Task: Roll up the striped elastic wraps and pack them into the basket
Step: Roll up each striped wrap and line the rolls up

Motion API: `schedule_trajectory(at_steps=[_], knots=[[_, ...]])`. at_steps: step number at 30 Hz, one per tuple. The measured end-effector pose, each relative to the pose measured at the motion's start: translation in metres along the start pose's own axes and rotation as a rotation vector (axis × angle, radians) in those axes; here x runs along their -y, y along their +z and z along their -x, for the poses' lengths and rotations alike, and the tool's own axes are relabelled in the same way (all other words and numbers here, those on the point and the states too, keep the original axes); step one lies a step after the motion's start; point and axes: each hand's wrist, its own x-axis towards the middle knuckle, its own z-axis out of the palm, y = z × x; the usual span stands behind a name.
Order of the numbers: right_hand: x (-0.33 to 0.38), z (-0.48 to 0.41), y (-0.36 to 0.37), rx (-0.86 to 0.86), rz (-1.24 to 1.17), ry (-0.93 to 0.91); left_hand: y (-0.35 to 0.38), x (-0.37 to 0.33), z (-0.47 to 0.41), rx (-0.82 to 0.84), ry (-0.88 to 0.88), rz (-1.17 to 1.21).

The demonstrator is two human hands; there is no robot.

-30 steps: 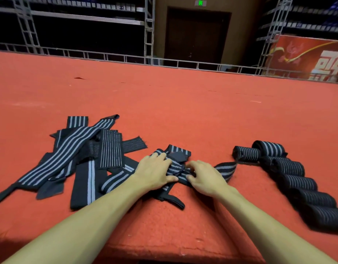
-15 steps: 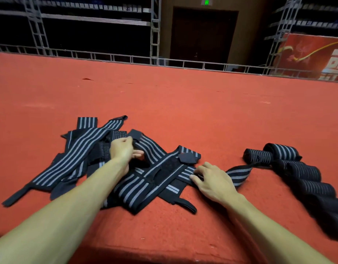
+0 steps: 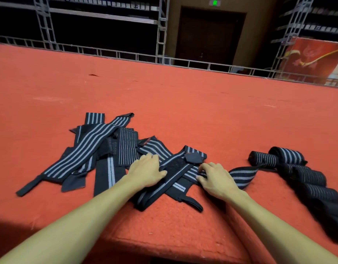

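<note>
A heap of unrolled black wraps with grey stripes lies on the red carpeted platform, left of centre. One wrap with a black velcro patch is spread out in front of me. My left hand rests flat on its left part, fingers relaxed. My right hand presses its right part with curled fingertips; I cannot tell whether it pinches the fabric. The wrap's striped tail runs off to the right. No basket is in view.
Several rolled wraps lie in a row at the right, running toward the near right corner. The platform's front edge is just below my forearms. A metal railing and a red banner stand beyond the far edge.
My left hand came back from the heap on the left and now rests on the spread wrap. My right hand stayed on the wrap's right part.
</note>
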Motion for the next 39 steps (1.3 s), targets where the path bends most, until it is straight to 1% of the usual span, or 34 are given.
schedule_trajectory(at_steps=[2, 6, 8, 11, 13, 16, 18, 20, 21, 22, 25, 26, 27, 31, 33, 35, 36, 39], knots=[[-0.002, 0.002, -0.001, 0.003, -0.005, -0.008, -0.008, 0.003, 0.002, 0.024, -0.014, -0.066], [-0.001, 0.007, -0.001, 0.002, -0.016, -0.008, -0.027, 0.016, 0.016, 0.207, -0.052, -0.051], [0.001, 0.010, -0.004, 0.022, -0.015, -0.008, -0.035, 0.026, 0.024, 0.257, -0.060, 0.023], [0.004, 0.013, -0.010, 0.104, -0.048, -0.013, -0.049, 0.034, 0.035, 0.278, -0.017, 0.261], [0.007, 0.016, -0.016, 0.108, -0.109, -0.048, -0.061, 0.034, 0.043, 0.231, 0.030, 0.303], [0.021, 0.025, -0.030, 0.015, -0.256, -0.169, -0.075, 0.026, 0.047, 0.022, 0.084, 0.262], [0.034, 0.030, -0.042, -0.035, -0.381, -0.200, -0.084, 0.017, 0.050, -0.083, 0.104, 0.368], [0.041, 0.034, -0.052, -0.047, -0.496, -0.163, -0.092, 0.007, 0.053, -0.122, 0.184, 0.532], [0.041, 0.034, -0.056, -0.053, -0.526, -0.141, -0.095, 0.001, 0.056, -0.093, 0.233, 0.593], [0.038, 0.035, -0.058, -0.056, -0.528, -0.112, -0.098, -0.005, 0.060, -0.025, 0.273, 0.629], [0.025, 0.040, -0.062, -0.041, -0.491, -0.015, -0.097, -0.018, 0.071, 0.345, 0.296, 0.602], [0.019, 0.041, -0.062, -0.029, -0.472, 0.013, -0.091, -0.021, 0.072, 0.434, 0.292, 0.591], [0.014, 0.042, -0.061, -0.019, -0.448, 0.033, -0.085, -0.023, 0.072, 0.474, 0.289, 0.597], [0.000, 0.040, -0.055, -0.006, -0.404, 0.046, -0.071, -0.032, 0.063, 0.499, 0.213, 0.711], [-0.003, 0.033, -0.052, -0.007, -0.384, 0.033, -0.063, -0.030, 0.051, 0.450, 0.191, 0.674], [-0.006, 0.022, -0.047, -0.018, -0.374, 0.010, -0.054, -0.022, 0.035, 0.359, 0.197, 0.547], [-0.006, 0.016, -0.045, -0.020, -0.365, -0.004, -0.051, -0.018, 0.026, 0.350, 0.216, 0.443], [-0.003, -0.008, -0.038, -0.028, -0.290, -0.047, -0.042, -0.006, 0.003, 0.421, 0.224, 0.081]])
